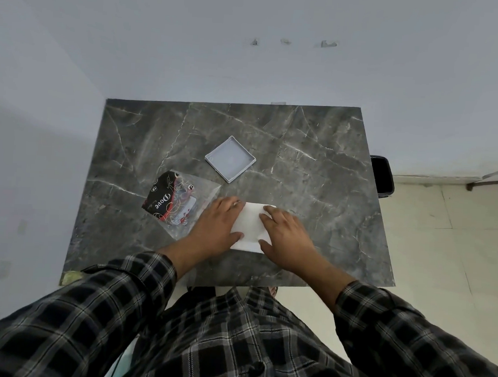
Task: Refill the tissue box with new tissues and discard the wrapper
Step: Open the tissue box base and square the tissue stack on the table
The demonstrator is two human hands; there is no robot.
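Observation:
A white stack of tissues [250,224] lies near the front of the dark marble table [315,178]. My left hand [216,224] rests on its left side and my right hand [285,237] on its right side, fingers spread and pressing down on it. To the left lies the emptied plastic wrapper [177,203], clear with a black and red print. Farther back sits a shallow square white lid or tray [230,159] of the tissue box, open side up. The rest of the tissue box is not visible.
A black bin [382,176] stands on the floor past the table's right edge. A pale wall runs behind and to the left of the table. Light floor tiles lie to the right.

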